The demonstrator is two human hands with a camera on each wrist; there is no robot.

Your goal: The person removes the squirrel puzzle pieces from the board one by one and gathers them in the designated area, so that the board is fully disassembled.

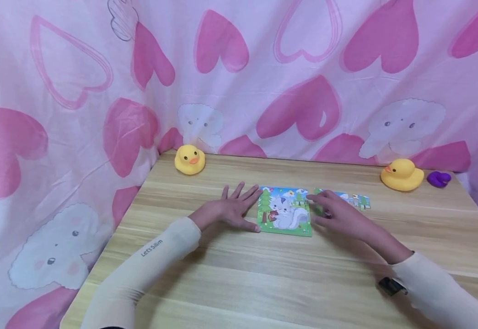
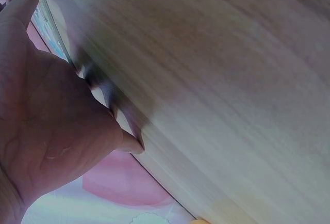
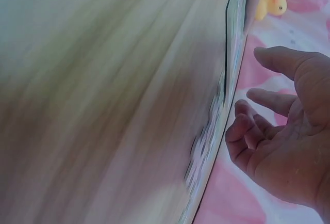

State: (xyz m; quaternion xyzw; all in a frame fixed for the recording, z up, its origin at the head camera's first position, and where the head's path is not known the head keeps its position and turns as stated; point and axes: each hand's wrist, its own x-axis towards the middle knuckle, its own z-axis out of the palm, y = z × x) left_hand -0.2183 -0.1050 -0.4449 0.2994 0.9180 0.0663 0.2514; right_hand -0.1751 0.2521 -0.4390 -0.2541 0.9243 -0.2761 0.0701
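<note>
A square picture puzzle [image 1: 285,211] with a white squirrel among trees lies flat on the wooden table. Along its left edge rests my left hand [image 1: 234,209], fingers spread, the thumb at the lower left corner. At the right edge is my right hand [image 1: 339,214], index finger and thumb held apart beside the picture. Between its fingers [image 3: 273,100] I see nothing held; the other fingers bend loosely. Partly hidden behind this hand, several joined puzzle pieces [image 1: 362,201] lie on the table. My left palm [image 2: 56,115] shows close over the wood in the left wrist view.
A yellow rubber duck [image 1: 190,159] stands at the back left of the table [image 1: 239,283]. Another yellow duck [image 1: 402,175] and a small purple duck [image 1: 439,179] stand at the back right. Pink heart-patterned curtain [image 1: 296,105] hangs behind and on the left.
</note>
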